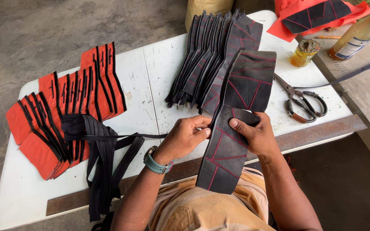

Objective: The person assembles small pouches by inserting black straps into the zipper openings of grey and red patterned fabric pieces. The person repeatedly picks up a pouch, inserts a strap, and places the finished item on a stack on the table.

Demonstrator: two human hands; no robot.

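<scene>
Both hands, left and right, pinch a long black panel (red stitching) upright over the table's near edge, likely aligning layers, with a black stack behind and orange pieces far left.

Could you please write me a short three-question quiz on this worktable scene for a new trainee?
1. True or false: both hands grip the same black panel stitched in red.
2. What lies on the table right of the fanned stack of black panels? A) scissors B) hammer C) ruler
3. Which wrist wears a watch?

Key:
1. True: the left hand and right hand both hold the black stitched panel.
2. A: the scissors lie right of the black panel stack, on the white table.
3. The left, with a teal watch; orange pieces and black straps lie beside it.
</scene>
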